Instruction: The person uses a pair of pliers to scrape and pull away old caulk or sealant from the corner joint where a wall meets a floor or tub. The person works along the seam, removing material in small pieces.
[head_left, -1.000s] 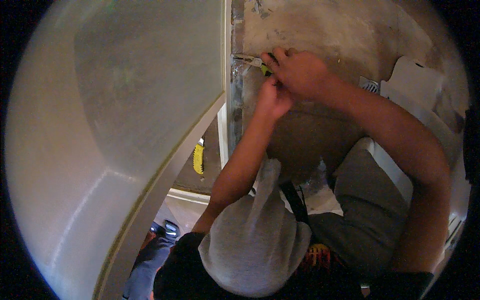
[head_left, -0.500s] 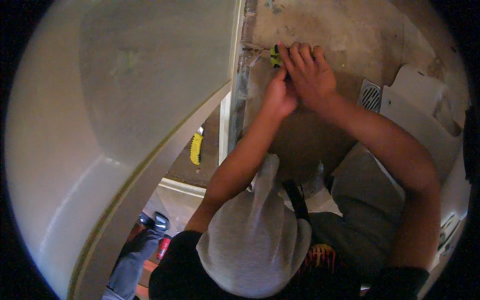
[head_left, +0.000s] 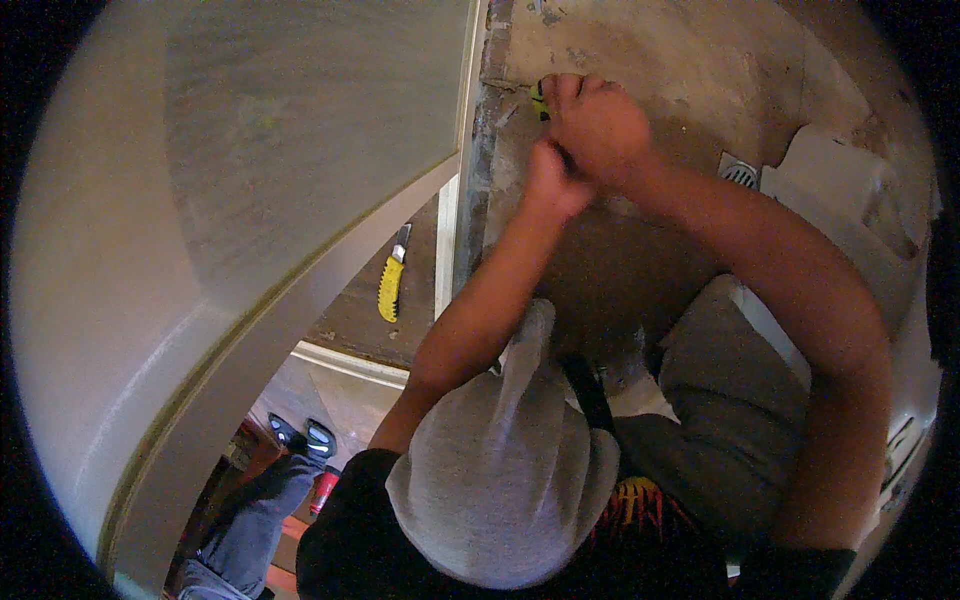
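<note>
My right hand [head_left: 602,125] is curled over a green-and-black tool [head_left: 541,100] close to the floor, beside the strip at the foot of the glass panel. Only a small end of the tool shows past my fingers; its kind cannot be made out. Just below and against it, my left hand [head_left: 556,182] is closed. Its fingers are mostly hidden under the right hand, so what they grip does not show. The worn brown floor [head_left: 610,270] around my hands has stains and loose flakes.
A large framed glass panel [head_left: 320,130] rises on my left. Beyond its lower rail lies a knife with a yellow handle [head_left: 391,290]. To the right are a floor drain grate [head_left: 739,172] and a pale fixture [head_left: 830,185]. Another person's jeans leg [head_left: 262,510] and a red can [head_left: 325,490] appear at lower left.
My right hand's fingers, stretched out before, are now curled, and that hand has shifted slightly left. The green-and-black tool has moved a little up and left. My left hand stays close below.
</note>
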